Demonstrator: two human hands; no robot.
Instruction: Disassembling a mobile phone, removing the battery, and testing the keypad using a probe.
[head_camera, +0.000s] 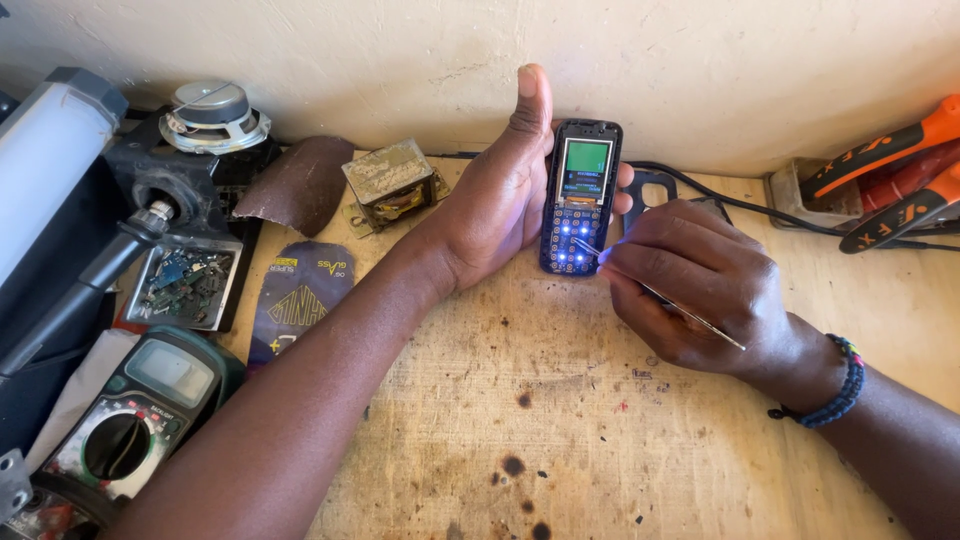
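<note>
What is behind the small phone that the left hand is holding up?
Behind the phone the left hand's fingertips show at its right edge, then a black cable and the wall. The phone's back is hidden.

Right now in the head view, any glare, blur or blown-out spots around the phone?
Head view: sharp, evenly lit. The phone in the left hand has a readable green screen; its blue keypad LEDs bloom slightly where the right hand touches thin tweezers. Soft shadows only.

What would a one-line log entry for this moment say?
left hand: holds lit phone upright | right hand: tweezers tip on keypad | surface: wooden bench
</note>
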